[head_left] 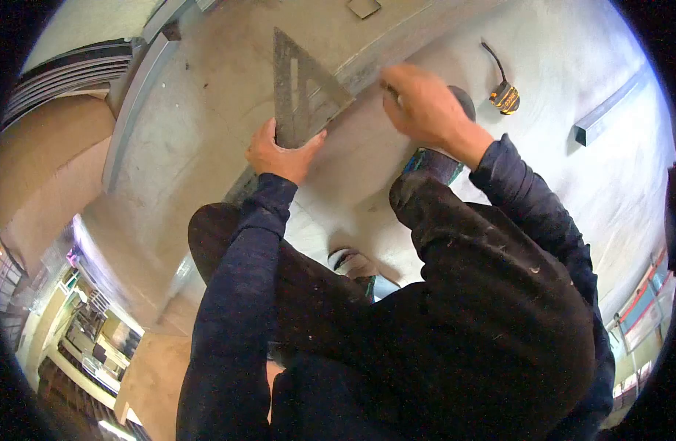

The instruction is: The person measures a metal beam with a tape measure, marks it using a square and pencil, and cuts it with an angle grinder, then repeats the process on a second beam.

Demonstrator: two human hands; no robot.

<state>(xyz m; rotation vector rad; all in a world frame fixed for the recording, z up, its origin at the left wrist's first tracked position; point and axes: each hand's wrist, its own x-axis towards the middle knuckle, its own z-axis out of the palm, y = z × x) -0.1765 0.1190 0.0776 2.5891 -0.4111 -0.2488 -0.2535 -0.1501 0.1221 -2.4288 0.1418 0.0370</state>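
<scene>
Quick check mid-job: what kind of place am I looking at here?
Probably an indoor building site: a bare concrete floor, a speed square held by the left hand against a long metal strip, and a tape measure lying nearby.

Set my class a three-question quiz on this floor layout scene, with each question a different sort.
1. True or false: the left hand holds a speed square against the metal track.
2. Which lies on the floor beyond the right hand? A hammer, B tape measure, C drill.
3. Fill in: the square's outline is ____.
Key: 1 true; 2 B; 3 triangular.
</scene>
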